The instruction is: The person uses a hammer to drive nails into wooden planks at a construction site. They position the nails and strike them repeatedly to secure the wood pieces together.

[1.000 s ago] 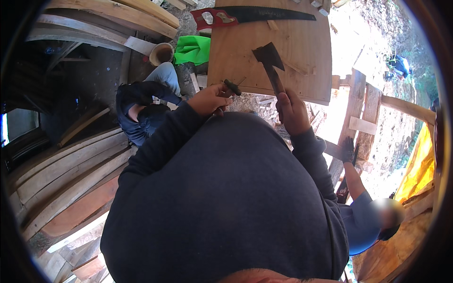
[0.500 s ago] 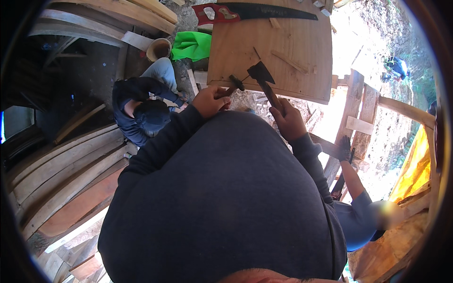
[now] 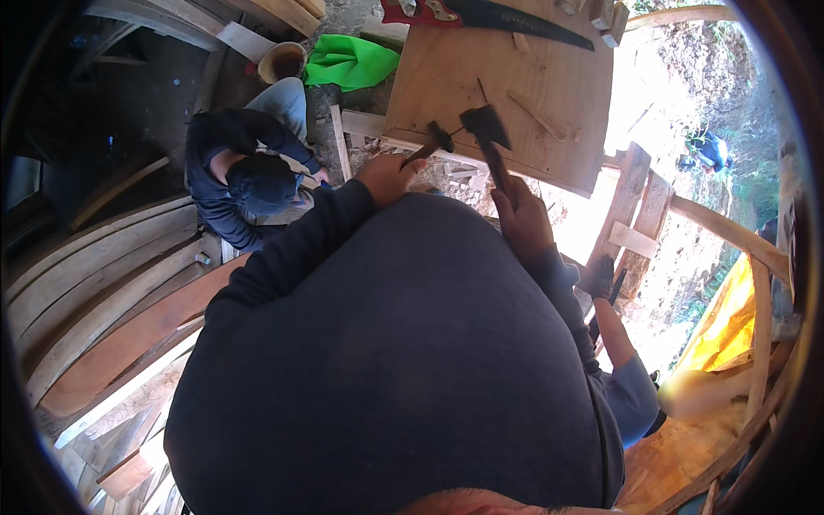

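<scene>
Your right hand is wrapped tight around the handle of a hatchet, its head lying on the wooden board at about 12 o'clock. Your left hand grips a small hammer just beside it at 11 o'clock. A handsaw lies along the board's far edge.

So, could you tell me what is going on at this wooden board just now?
The person wearing the camera holds a small hammer in the left hand and a hatchet in the right hand, both over the near edge of a wooden board. A handsaw lies at the board's far edge. One co-worker crouches to the left below; another's gloved hand shows on the right.
</scene>
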Tool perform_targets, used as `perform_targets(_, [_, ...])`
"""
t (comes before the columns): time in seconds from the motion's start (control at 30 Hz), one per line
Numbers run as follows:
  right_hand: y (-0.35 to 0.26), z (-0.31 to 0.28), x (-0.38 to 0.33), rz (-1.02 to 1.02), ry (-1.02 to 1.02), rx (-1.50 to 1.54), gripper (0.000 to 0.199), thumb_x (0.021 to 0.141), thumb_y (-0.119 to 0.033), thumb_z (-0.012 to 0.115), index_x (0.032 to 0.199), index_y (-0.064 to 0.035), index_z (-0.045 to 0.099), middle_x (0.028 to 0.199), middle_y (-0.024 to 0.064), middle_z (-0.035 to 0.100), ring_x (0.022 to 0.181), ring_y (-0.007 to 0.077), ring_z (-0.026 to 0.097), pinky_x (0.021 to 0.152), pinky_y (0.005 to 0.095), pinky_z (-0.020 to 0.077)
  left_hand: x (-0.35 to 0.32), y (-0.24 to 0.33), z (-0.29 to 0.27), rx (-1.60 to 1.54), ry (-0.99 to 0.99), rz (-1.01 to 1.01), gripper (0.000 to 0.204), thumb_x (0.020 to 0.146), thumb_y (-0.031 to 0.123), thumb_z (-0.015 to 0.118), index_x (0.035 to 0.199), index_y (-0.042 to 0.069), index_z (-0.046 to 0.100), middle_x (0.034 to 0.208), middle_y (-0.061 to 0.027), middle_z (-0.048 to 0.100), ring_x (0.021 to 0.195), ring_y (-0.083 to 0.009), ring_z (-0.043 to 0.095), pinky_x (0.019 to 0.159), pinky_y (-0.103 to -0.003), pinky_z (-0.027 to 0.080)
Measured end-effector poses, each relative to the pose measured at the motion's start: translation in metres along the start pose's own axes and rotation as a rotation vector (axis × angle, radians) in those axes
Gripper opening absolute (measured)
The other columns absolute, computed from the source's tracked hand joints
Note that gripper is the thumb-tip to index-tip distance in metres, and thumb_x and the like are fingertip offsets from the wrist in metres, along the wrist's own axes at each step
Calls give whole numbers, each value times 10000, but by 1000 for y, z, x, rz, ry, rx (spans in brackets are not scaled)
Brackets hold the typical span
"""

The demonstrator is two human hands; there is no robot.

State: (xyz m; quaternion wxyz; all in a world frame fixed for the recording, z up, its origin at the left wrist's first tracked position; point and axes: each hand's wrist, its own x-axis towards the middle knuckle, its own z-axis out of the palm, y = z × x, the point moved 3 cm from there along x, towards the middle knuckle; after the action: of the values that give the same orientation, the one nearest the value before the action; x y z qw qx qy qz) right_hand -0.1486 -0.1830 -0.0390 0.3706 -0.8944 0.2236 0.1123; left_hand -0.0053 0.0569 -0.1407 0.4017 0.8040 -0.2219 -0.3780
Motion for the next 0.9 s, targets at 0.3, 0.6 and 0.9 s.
perform_targets(0.3, [-3,5,-2,-43,49,73,395,1078,-347,620,1262,2,637,880,220,715,826,381,710,773,466,530,5,-8,4,1,17,37,546,1113,459,518,1044,-50,704,895,-245,708,867,-408,697,803,-498,497])
perform_targets(0.6, [7,-3,2,179,-11,576,271,1122,-268,566,1220,-23,629,795,11,585,689,94,558,630,277,454,3,-5,1,-4,26,57,523,1114,444,520,1096,-44,707,928,-254,712,911,-422,693,840,-501,499])
perform_targets(0.9, [60,-10,39,248,19,671,370,1126,-265,574,1401,-23,520,734,31,575,530,117,530,469,293,458,-1,6,-10,59,24,12,592,1109,503,500,1144,-36,743,1058,-302,742,1048,-476,704,926,-524,525])
